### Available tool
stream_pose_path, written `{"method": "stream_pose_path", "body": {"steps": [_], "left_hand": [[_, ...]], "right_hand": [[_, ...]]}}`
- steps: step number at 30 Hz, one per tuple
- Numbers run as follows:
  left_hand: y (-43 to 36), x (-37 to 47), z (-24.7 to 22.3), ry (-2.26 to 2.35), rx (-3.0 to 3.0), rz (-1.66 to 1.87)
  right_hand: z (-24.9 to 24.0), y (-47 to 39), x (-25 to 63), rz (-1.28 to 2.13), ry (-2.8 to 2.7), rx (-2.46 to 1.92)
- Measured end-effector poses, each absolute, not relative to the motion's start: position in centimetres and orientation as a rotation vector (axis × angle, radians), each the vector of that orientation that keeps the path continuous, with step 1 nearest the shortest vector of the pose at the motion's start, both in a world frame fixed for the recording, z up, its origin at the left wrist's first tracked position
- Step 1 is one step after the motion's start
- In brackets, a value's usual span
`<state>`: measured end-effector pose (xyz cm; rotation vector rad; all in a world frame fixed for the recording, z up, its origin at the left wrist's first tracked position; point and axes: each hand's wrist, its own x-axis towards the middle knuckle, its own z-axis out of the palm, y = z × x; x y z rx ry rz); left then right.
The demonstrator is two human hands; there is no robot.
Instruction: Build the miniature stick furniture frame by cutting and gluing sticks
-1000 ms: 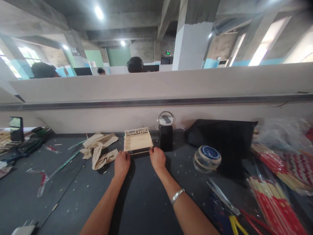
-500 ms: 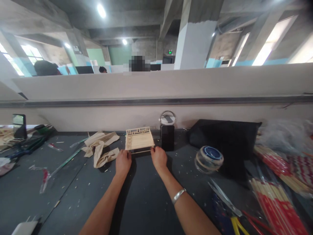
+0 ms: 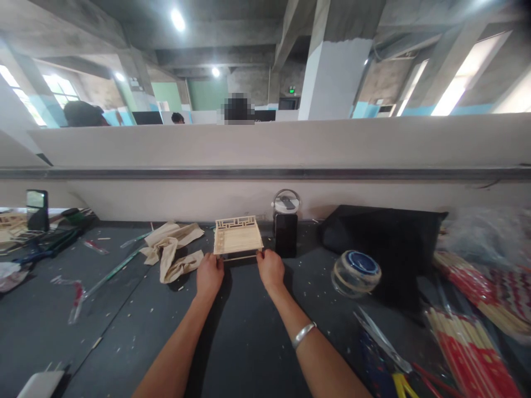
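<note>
A small pale wooden model, a flat platform with a latticed railing along its back edge, stands on the dark table in front of me. My left hand is closed at its front left corner. At the front right corner, my right hand has its fingers pinched on the model. A thin stick runs low between both hands along the model's front. Just behind and right of my right hand stands a black phone, upright against a lidded cup.
Crumpled beige cloth lies left of the model. To the right are a clear jar with a blue lid, scissors, red-wrapped stick bundles and a black bag. A white charger is at lower left.
The camera view has shifted slightly, so everything sits a little differently in the picture. Both hands keep their places at the model's front corners.
</note>
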<state>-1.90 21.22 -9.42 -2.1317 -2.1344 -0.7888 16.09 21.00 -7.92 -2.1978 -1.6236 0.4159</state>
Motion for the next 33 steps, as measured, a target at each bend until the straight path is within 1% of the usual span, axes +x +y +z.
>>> {"method": "stream_pose_path", "body": {"steps": [5,9,14,19,26,31,33], "left_hand": [[21.1,-1.9,-9.1,-2.154,-2.133,-0.833],[20.3,-1.8,-7.9,-2.153,-2.150,-0.889],[18.6,-2.4,-5.2,-2.159,-2.198,-1.011],[16.9,-3.4,-1.5,-2.173,-2.336,-1.195],[14.6,-4.1,3.2,-2.352,-2.411,-1.580],[13.6,-4.5,5.0,-2.438,-2.429,-1.894],[13.4,-4.7,5.3,-2.489,-2.442,-2.073]], "right_hand": [[-7.8,20.9,16.1,0.417,-1.621,-2.162],[-7.1,20.2,16.2,0.410,-1.616,-2.106],[-5.1,18.5,16.5,0.372,-1.612,-2.010],[-1.6,17.6,17.6,0.396,-1.595,-1.932],[1.9,16.7,19.5,0.671,-1.547,-1.706],[3.4,15.1,19.7,0.966,-1.363,-1.480],[4.1,14.5,19.8,1.076,-1.291,-1.394]]}}
